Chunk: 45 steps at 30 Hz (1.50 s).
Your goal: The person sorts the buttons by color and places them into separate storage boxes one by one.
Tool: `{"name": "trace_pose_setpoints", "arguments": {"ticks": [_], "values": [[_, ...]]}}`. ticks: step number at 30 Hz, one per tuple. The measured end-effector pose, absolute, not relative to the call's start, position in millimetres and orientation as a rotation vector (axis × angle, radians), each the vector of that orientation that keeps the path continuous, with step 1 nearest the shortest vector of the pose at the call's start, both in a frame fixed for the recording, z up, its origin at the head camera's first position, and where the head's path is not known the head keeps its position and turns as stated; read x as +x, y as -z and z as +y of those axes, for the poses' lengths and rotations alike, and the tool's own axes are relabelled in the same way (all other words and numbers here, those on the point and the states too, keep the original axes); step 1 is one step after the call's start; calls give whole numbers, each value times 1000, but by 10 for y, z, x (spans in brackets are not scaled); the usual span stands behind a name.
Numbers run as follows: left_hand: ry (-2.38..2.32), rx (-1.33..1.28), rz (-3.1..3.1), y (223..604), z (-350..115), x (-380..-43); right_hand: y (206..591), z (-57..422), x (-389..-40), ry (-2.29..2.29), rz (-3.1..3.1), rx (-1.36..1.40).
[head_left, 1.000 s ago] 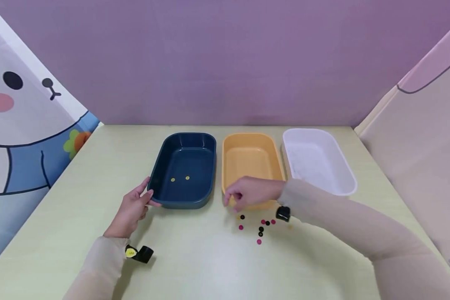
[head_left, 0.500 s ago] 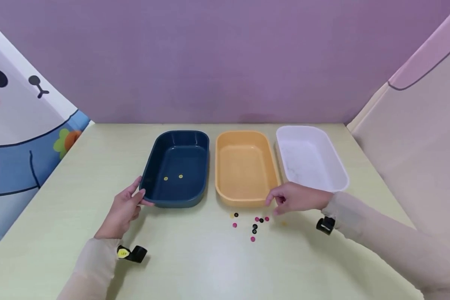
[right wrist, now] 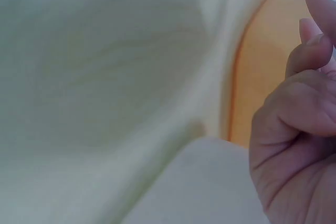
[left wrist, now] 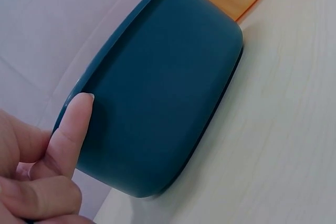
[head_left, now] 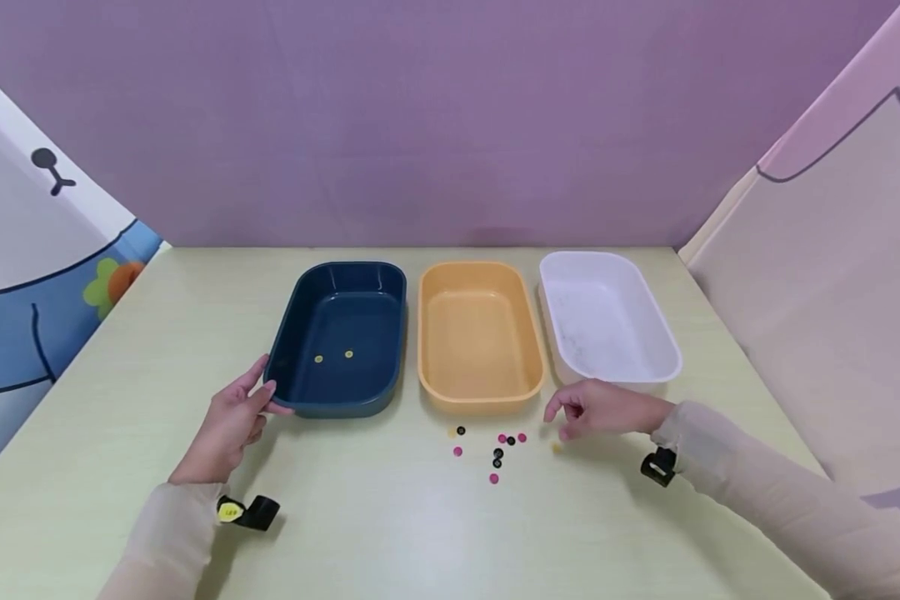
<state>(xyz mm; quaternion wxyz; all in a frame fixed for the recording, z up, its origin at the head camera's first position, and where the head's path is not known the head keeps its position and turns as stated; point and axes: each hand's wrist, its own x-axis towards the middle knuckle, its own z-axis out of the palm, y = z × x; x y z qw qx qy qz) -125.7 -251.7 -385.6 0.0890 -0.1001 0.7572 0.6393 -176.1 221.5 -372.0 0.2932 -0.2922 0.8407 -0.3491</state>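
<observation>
My left hand [head_left: 228,425] grips the near left corner of the dark blue tray [head_left: 345,410], thumb at the rim and a finger along the outside wall [left wrist: 157,98]. Two yellow buttons [head_left: 348,354] lie inside that tray. My right hand [head_left: 607,408] hovers in front of the white tray, fingers loosely bent and nothing seen between them. Just below its fingertips a yellow button [head_left: 557,447] lies on the table. To the left are several pink buttons [head_left: 494,478], several black buttons [head_left: 498,453] and another yellow button [head_left: 452,432].
An orange tray [head_left: 480,333] stands in the middle of the row, with a white tray [head_left: 607,325] to its right. A purple wall [head_left: 450,125] rises behind the table [head_left: 390,517]. Printed cloth panels flank both sides.
My right hand has moved right, from the front of the orange tray to beside the yellow button. My left hand keeps its hold on the dark blue tray. The head view has shifted slightly.
</observation>
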Motion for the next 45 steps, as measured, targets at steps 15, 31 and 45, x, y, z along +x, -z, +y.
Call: {"name": "trace_pose_setpoints", "arguments": {"ticks": [15, 31, 45], "values": [[-1890, -319, 2258, 3857, -2507, -1273, 3965, 2229, -1741, 943, 2195, -728], [-1890, -337, 2247, 3825, -2488, -1268, 4029, 2195, -1723, 883, 2245, -748], [-1873, -356, 2262, 3824, -2486, -1267, 4023, 2190, -1704, 860, 2249, -820]]}}
